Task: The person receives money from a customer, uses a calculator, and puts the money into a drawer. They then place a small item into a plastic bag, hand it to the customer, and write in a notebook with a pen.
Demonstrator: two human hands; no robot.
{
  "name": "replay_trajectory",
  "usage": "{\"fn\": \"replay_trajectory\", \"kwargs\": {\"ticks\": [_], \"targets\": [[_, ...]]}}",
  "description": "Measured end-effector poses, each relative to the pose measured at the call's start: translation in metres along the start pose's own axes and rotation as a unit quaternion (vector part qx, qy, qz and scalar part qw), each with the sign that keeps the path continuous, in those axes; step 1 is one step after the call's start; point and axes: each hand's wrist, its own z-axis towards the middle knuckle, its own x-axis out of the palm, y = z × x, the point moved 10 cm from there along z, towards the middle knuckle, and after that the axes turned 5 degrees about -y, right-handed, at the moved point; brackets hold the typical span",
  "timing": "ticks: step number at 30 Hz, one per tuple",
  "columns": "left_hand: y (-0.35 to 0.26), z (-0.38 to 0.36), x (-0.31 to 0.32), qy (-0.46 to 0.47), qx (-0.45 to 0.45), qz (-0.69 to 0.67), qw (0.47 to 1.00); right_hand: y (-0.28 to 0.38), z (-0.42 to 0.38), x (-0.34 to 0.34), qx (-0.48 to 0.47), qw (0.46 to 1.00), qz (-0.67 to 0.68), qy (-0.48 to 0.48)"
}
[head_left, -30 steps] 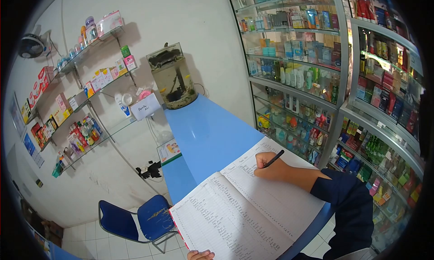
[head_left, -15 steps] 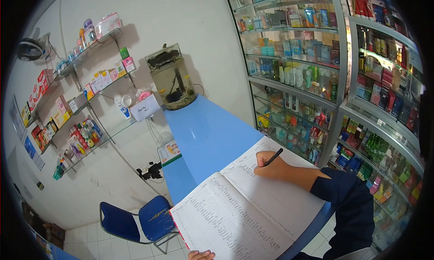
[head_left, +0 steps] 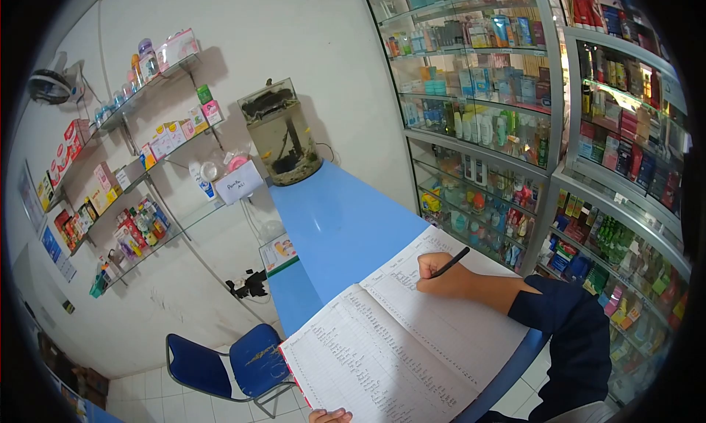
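A large open notebook (head_left: 382, 342), its lined pages covered in handwriting, lies on the blue table (head_left: 346, 221). My right hand (head_left: 445, 277) rests on the upper part of the right-hand page, fingers closed around a black pen (head_left: 450, 262) whose tip is hidden by the fingers. At the bottom edge of the view, my left hand (head_left: 329, 416) touches the lower left edge of the notebook; only its fingertips show, lying at the page's edge.
A fish tank (head_left: 283, 140) stands at the table's far end. A blue chair (head_left: 257, 358) is left of the table. Glass cabinets (head_left: 478, 140) full of products line the right; wall shelves (head_left: 165, 154) with boxes and bottles hang left.
The view has shifted slightly. My right hand and the pen sit a little differently over the same part of the page, with the pen leaning somewhat lower. My left hand remains at the notebook's edge.
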Motion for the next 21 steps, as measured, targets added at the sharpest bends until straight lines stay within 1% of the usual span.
{"fn": "replay_trajectory", "kwargs": {"ticks": [2,4,8,10,11,13,14,16,17,19,21], "targets": [[0.0,0.001,-0.005,-0.013,0.017,-0.012,1.0,0.0,0.001,0.001,0.001,1.0,0.014,-0.001],[-0.001,0.004,0.0,0.051,0.022,-0.038,0.998,0.004,0.0,0.002,-0.003,1.0,0.021,0.007],[-0.01,0.011,0.001,0.071,0.034,-0.036,0.996,0.005,0.0,0.005,0.0,1.0,0.02,0.021],[0.006,0.012,-0.001,0.035,-0.124,-0.091,0.987,0.003,0.001,0.004,-0.007,1.0,0.006,0.017],[0.008,0.01,0.001,0.035,-0.125,-0.092,0.987,0.004,0.001,0.007,-0.007,1.0,0.005,0.017],[0.0,0.008,-0.001,0.016,-0.051,-0.059,0.997,0.013,0.005,0.008,-0.02,0.994,0.108,-0.029],[0.001,0.008,-0.002,0.015,-0.053,-0.06,0.997,0.026,0.003,0.007,-0.019,0.994,0.107,-0.028],[0.005,0.008,0.0,0.028,-0.079,-0.076,0.994,0.031,-0.005,0.008,0.099,0.992,0.077,0.007],[0.004,0.011,-0.002,0.028,-0.081,-0.076,0.993,0.023,-0.004,0.009,0.1,0.992,0.076,0.008],[-0.001,0.018,-0.001,0.056,-0.072,-0.09,0.992,0.019,0.001,0.007,-0.006,0.999,0.034,-0.002],[0.0,0.016,-0.002,0.055,-0.062,-0.091,0.992,0.008,0.002,0.006,0.0,1.0,0.008,0.007]]}}
